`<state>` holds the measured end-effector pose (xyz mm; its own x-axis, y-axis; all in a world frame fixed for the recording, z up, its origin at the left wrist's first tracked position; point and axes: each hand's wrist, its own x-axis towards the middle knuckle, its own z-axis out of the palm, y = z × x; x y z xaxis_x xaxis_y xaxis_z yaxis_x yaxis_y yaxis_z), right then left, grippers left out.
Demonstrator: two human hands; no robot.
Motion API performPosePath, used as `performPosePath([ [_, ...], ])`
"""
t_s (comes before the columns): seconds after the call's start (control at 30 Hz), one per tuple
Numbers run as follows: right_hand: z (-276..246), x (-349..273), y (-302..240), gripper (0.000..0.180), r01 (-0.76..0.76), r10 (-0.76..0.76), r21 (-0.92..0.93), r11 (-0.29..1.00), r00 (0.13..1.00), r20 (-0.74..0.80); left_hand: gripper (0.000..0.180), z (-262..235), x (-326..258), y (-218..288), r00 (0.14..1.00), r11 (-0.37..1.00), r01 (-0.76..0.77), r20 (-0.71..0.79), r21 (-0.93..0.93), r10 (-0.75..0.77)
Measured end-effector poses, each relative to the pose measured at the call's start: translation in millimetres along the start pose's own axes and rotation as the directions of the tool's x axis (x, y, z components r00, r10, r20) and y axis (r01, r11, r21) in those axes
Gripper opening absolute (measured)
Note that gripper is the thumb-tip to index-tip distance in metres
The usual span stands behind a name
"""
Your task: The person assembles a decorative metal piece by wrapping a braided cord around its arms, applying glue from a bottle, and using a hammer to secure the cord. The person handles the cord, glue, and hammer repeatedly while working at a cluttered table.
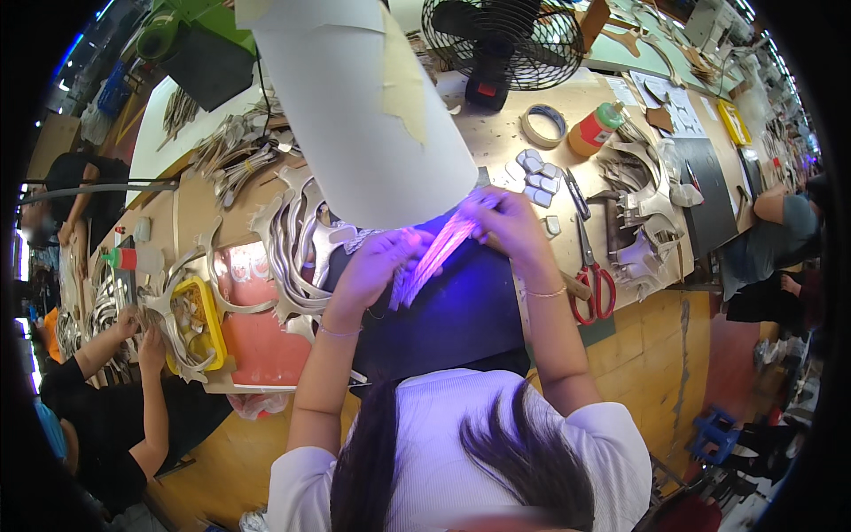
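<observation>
Both my hands hold a long, thin stack of pale cut strips (441,248) lit violet under a white lamp shade (363,106). My left hand (377,266) grips the lower end of the stack, fingers curled over it. My right hand (512,226) pinches the upper end. The stack lies slanted above a dark blue mat (461,310) on the wooden workbench (496,133).
Red-handled scissors (592,279) lie right of my right hand. Silver cut pieces (297,244) pile at my left, more (643,213) at the right. Tape roll (543,125), orange glue bottle (592,129) and black fan (501,40) stand behind. Another person's hands (142,337) work at a yellow tray (199,324).
</observation>
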<state>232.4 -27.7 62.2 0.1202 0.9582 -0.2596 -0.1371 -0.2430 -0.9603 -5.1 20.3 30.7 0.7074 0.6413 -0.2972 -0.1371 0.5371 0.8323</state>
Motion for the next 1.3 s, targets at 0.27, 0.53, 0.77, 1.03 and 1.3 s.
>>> performPosePath([
  [0.27, 22.3, -9.1, 27.1, 0.014, 0.197, -0.1, 0.397, 0.896, 0.963, -0.251, 0.035, 7.1, 25.9, -40.6, 0.846, 0.726, -0.523, -0.374, -0.446, 0.38],
  [0.53, 59.1, -32.0, 68.1, 0.013, 0.204, -0.201, -0.008, 0.979, 0.958, -0.205, 0.028, 19.6, 36.5, -42.3, 0.852, 0.727, -0.52, -0.341, -0.448, 0.398],
  [0.77, 8.0, -27.4, 44.5, 0.026, 0.269, -0.239, -0.44, 0.857, 0.963, 0.124, 0.032, 27.8, 18.4, -9.8, 0.894, 0.961, -0.263, -0.394, -0.083, 0.211],
  [1.03, -177.8, 73.8, -19.3, 0.074, 0.359, -0.146, 0.27, 0.893, 0.799, -0.583, 0.037, 18.4, 1.2, 6.5, 0.979, 0.998, -0.037, -0.197, 0.052, 0.047],
  [1.3, -184.6, 67.1, -18.5, 0.064, 0.178, -0.05, 0.391, 0.903, 0.947, -0.317, 0.034, 9.7, -3.9, 28.3, 0.965, 0.987, 0.077, -0.261, 0.138, -0.038],
])
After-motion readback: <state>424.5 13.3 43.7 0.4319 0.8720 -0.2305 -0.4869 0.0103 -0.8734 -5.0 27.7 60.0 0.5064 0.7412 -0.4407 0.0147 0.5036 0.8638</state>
